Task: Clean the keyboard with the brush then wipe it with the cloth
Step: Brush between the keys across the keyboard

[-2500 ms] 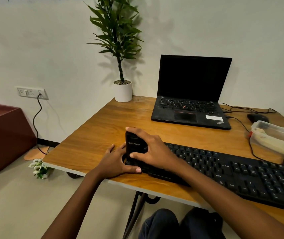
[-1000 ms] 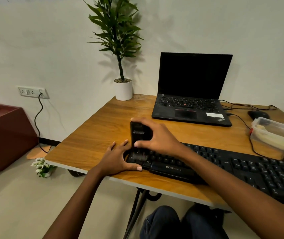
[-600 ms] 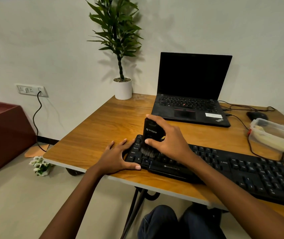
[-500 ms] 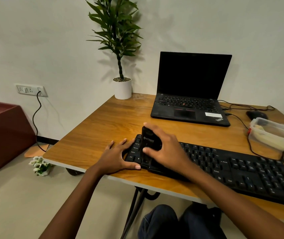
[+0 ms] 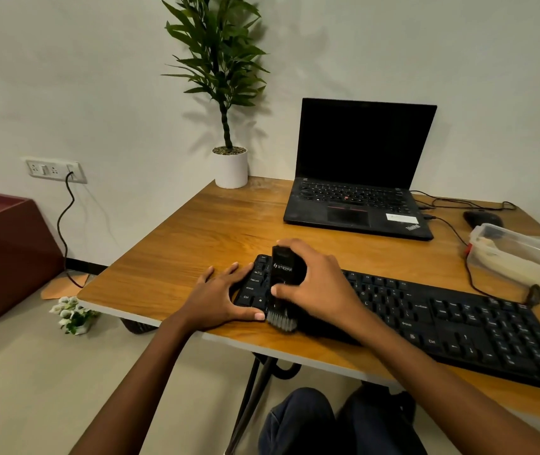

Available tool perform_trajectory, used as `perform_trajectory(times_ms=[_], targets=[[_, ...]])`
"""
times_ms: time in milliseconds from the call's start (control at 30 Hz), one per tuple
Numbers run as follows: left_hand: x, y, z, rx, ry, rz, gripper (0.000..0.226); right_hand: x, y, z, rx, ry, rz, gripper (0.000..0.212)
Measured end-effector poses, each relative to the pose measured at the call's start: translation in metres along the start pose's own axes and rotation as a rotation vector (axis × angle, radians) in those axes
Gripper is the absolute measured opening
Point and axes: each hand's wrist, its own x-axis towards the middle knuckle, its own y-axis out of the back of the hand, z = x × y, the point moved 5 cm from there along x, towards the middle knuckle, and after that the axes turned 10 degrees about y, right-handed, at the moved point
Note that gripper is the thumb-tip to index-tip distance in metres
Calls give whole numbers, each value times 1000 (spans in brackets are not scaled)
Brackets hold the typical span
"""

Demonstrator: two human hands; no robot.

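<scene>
At the keyboard's (image 5: 442, 320) left end, a black, grey-bristled brush (image 5: 284, 284).

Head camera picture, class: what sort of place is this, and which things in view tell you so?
Probably a home or small office workspace. A wooden desk holds an open laptop and a separate keyboard, with a potted plant against the plain wall and a socket beside it.

Soft, even room light, seemingly from overhead. The plant (image 5: 219, 60) throws a faint shadow on the wall at upper centre. Table (image 5: 196, 244) shows mild sheen. Edges bow outward; lower corners look slightly soft.
</scene>
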Motion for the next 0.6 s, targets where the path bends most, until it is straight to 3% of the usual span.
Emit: perform_trajectory(times_ms=[133, 267, 400, 600], targets=[[-3, 2, 3, 5, 6, -6, 141, 3, 10, 5, -87, -37, 153, 69], [-2, 1, 2, 17, 5, 8, 141, -12, -6, -6, -198, 49, 46, 71], [-3, 2, 4, 5, -7, 8, 141, 23, 9, 14, 54, -111, 69, 66], [-6, 5, 6, 4, 4, 5, 143, 85, -11, 23, -44, -58, 203, 68]])
